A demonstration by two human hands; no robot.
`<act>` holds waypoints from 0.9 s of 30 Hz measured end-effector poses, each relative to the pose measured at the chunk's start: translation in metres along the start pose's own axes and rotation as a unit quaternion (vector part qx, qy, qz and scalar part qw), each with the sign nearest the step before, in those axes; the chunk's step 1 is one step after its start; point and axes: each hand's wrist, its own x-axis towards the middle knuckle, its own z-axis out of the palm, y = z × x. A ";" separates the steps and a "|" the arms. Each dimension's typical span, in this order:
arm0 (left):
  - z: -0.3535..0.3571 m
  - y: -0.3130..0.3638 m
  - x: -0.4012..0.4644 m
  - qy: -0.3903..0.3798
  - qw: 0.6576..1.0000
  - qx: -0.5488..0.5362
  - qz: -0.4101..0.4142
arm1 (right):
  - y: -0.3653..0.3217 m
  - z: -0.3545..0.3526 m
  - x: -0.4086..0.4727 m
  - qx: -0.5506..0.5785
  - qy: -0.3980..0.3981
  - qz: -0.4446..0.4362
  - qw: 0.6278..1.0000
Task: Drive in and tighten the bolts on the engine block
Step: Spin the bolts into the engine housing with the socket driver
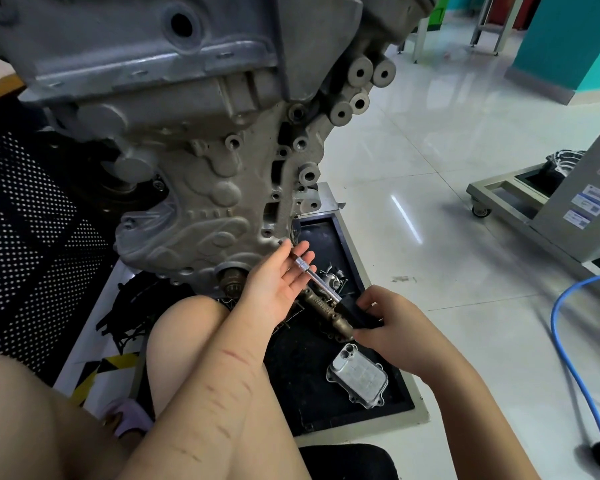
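Grey cast-aluminium engine block (201, 140), studded with round bolt bosses, fills the far left of the scene and hangs over a black rubber-lined tray with a pale metal rim (417, 415) on the white tiled floor (430, 161). A blue hose (565, 362) curves across the tiles at the right. In the near part of the tray lies a silver finned oil-cooler plate (357, 375); farther in sits a bronze-coloured cylindrical casting (329, 311).

The person's left hand (278, 282) is just below the block's lower right corner, palm up with fingers straight and spread, fingertips almost touching the casting's edge. A slim chrome socket driver with a black handle (309, 271) lies across those fingers, its socket end pointing up toward the block. The right hand (392, 327), nearer and to the right, curls its fingers around the black handle end.
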 end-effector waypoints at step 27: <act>0.056 0.031 -0.010 -0.008 0.999 -0.005 0.038 | -0.037 0.017 -0.011 0.255 0.083 -0.077 0.960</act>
